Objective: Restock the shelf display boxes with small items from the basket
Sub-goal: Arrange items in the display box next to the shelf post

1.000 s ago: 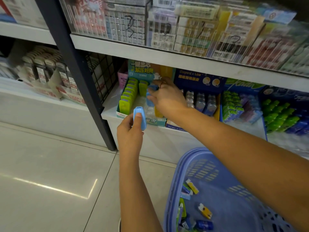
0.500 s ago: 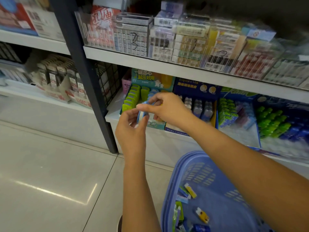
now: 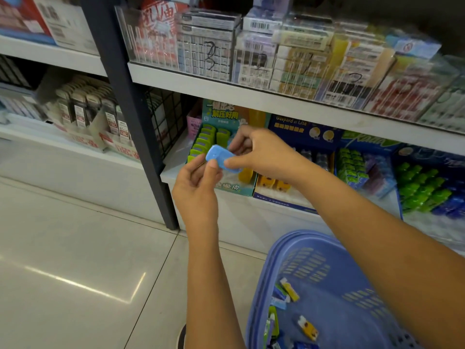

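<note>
A small blue item (image 3: pixel 219 157) is held in front of the lower shelf, pinched between both hands. My left hand (image 3: pixel 196 190) grips its left end with thumb and forefinger. My right hand (image 3: pixel 261 152) pinches its right end from above. Behind them stands a teal display box (image 3: pixel 227 188) with a row of green items (image 3: pixel 201 144) and some yellow ones. The blue basket (image 3: pixel 302 250) sits at the lower right with several small yellow, green and blue items (image 3: pixel 289 293) inside.
A dark blue display box (image 3: pixel 284 201) stands next to the teal one, with green and blue stock boxes (image 3: pixel 422 187) further right. A dark shelf upright (image 3: pixel 130 117) rises to the left. White tiled floor (image 3: pixel 75 260) lies below.
My right hand left the display box and came to the blue item that my left hand held up. Both hands now hold it, turned flatter, in front of the box.
</note>
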A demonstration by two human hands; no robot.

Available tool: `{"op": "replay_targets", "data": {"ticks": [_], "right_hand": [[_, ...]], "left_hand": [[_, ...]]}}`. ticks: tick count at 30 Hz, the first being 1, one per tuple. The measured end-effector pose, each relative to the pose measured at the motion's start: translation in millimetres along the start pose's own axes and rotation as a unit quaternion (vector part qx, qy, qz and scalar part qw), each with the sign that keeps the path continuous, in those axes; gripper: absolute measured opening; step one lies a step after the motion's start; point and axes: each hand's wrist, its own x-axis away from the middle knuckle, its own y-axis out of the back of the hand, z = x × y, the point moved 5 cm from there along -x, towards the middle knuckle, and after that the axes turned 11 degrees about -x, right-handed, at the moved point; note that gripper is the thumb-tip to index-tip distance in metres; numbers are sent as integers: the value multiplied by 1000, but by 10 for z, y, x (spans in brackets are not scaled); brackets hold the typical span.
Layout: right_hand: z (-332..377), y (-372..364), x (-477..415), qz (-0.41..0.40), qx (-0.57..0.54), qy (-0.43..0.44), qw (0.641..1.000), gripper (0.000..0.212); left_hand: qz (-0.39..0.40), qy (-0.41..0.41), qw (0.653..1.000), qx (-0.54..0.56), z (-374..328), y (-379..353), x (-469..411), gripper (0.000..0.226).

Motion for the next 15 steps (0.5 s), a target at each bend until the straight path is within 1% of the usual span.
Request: {"op": "replay_targets", "data": {"ticks": [3, 5, 6, 7, 8, 10, 11, 12, 13, 15], "right_hand": [[114, -19, -4, 41, 105, 80, 990, 38], [170, -59, -30, 46, 145, 128, 980, 32], [156, -58, -60, 35, 142, 131, 980, 27], [117, -38, -101, 13, 127, 119, 985, 25], [60, -12, -147, -16, 109, 99, 989, 24], [-53, 18, -231, -63, 104, 66, 990, 25], [-100, 12, -264, -75, 113, 55, 989, 24], [-146, -6, -289, -78, 122, 43, 989, 24], [-189, -26, -303, -77, 127, 30, 988, 23], [-267, -60, -315, -64, 134, 0, 989, 21]], "left_hand": [[18, -35, 998, -41, -96, -2, -18, 17], [20, -65, 995, -70, -140, -19, -38, 18], [17, -83, 991, -107, -150, -24, -47, 22], [16, -103, 981, -161, -146, -35, -46, 27], [21, -127, 965, -229, -129, -48, -34, 30], [55, -179, 912, -365, -38, -101, 32, 30], [78, -195, 887, -411, 38, -130, 68, 29], [97, -198, 869, -443, 118, -147, 97, 28], [106, -193, 859, -462, 184, -150, 121, 27], [99, -185, 854, -477, 246, -130, 128, 27]]}}
